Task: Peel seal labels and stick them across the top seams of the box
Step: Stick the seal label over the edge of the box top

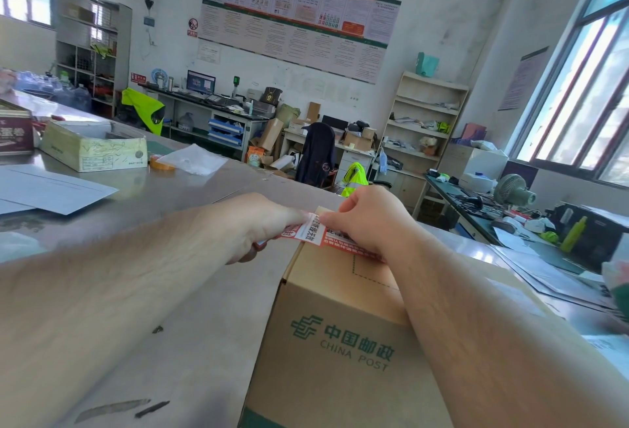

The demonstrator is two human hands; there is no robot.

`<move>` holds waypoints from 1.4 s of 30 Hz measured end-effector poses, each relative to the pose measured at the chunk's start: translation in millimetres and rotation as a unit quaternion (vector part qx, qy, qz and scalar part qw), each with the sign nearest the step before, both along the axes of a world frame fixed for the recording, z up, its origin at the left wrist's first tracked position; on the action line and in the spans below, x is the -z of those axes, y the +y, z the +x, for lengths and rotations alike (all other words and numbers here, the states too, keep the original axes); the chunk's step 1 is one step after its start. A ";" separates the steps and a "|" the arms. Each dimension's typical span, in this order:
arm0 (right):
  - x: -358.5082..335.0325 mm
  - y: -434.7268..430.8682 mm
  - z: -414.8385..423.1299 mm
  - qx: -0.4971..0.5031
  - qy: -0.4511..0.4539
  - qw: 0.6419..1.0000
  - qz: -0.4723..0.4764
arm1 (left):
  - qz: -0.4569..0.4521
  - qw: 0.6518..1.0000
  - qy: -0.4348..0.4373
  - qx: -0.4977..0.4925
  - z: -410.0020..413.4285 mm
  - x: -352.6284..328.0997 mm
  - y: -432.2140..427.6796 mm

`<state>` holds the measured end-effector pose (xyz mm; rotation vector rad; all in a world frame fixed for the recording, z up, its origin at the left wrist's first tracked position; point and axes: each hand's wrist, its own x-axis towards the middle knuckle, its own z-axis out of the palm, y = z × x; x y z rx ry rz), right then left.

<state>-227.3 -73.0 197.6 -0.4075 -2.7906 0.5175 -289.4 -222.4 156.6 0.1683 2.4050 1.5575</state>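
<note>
Both hands, left hand [254,228] and right hand [369,220], pinch the seal label [308,233], partly hidden, over the box [340,342].

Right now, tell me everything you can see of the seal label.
The seal label is a red and white paper strip with Chinese print. It sits along the far top edge of the China Post cardboard box, its left end overhanging the side. The left hand pinches that end; the right hand pinches its middle, hiding the rest.

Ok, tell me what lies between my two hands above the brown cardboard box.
Head view: a red-and-white paper seal label spans from left hand to right hand, both pinching it at the brown cardboard box far top edge.
</note>
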 end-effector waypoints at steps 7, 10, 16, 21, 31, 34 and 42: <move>-2.7 0.6 7.1 -0.030 -0.017 0.999 -0.036 | 0.004 0.998 0.051 0.045 2.3 19.8 5.9; -3.9 0.7 11.6 -0.036 -0.025 0.998 -0.039 | 0.025 0.997 0.052 0.044 4.6 25.9 9.3; -3.0 -4.6 15.9 -0.051 -0.029 0.998 -0.028 | 0.085 0.993 0.071 0.037 15.1 27.7 10.1; -3.5 -5.3 23.8 -0.068 -0.036 0.996 -0.043 | 0.132 0.990 0.004 0.043 19.9 29.9 11.3; 1.0 -1.4 28.8 -0.099 -0.035 0.991 -0.088 | 0.084 0.995 0.035 0.026 6.2 21.4 24.3; 2.0 0.0 28.6 -0.095 -0.041 0.990 -0.091 | 0.025 0.999 0.044 0.017 0.5 17.2 32.8; -10.9 -12.1 -0.8 0.028 -0.068 0.991 0.109 | 0.091 0.995 0.045 0.016 -0.2 31.2 30.8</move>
